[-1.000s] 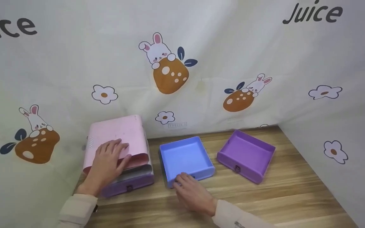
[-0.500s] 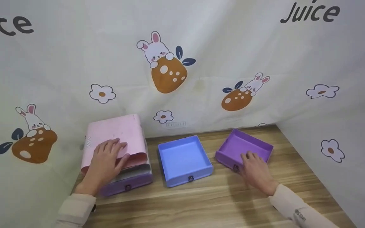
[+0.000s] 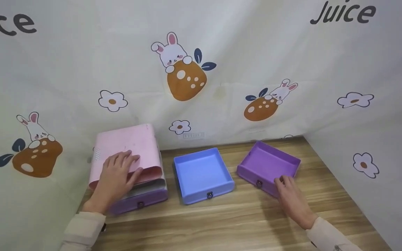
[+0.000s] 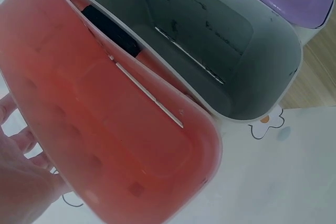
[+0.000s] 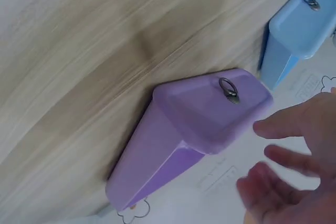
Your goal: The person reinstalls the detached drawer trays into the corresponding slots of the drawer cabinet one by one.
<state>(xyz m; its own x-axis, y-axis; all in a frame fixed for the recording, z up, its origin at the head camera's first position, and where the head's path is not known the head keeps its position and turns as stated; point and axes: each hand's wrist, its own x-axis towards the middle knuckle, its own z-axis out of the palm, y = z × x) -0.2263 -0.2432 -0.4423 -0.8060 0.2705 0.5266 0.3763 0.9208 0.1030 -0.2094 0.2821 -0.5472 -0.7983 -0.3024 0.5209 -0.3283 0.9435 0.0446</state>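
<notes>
On top of a pink drawer casing (image 3: 126,139) lies my left hand (image 3: 115,177), fingers spread and straight. The left wrist view shows this casing (image 4: 142,114) with its front opening facing out and no drawer in it. Below it is a grey casing (image 4: 205,19), also without a drawer, and then a purple drawer front (image 3: 155,198) with a ring pull. My right hand (image 3: 293,202) hovers at the near right corner of a loose purple drawer (image 3: 250,177). In the right wrist view its relaxed fingers are apart from the drawer front (image 5: 199,111), holding nothing.
An open blue drawer (image 3: 194,198) with a ring pull sits between the casings and the loose purple drawer. Everything stands on a wood-grain tabletop (image 3: 194,226). Printed cloth (image 3: 229,45) hangs behind and at both sides.
My right hand has left the blue drawer's front, moved right to the loose purple drawer, then drawn slightly back toward me. My left hand has stayed on the pink casing.
</notes>
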